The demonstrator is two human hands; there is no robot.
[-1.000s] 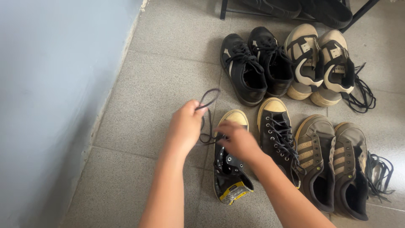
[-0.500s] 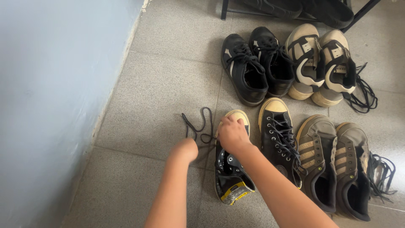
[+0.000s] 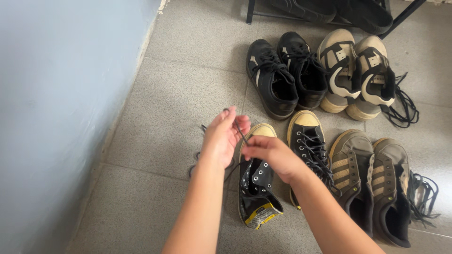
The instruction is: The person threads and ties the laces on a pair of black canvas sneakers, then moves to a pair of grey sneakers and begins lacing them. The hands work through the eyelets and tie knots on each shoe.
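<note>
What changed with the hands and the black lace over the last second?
The left hand dropped low toward the floor, then rose again and now pinches the black lace above the black high-top shoe. The right hand stayed over the shoe's eyelets, also gripping the lace. The other shoes did not move.

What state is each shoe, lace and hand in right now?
Left hand: pinching the black lace.
Right hand: gripping the same lace lower down.
Black high-top: upper eyelets empty, tongue flopped open.
Its partner shoe: laced.
Black low pair: laced.
Beige pair: laces trailing loose.
Brown striped pair: laces spilling aside.
</note>
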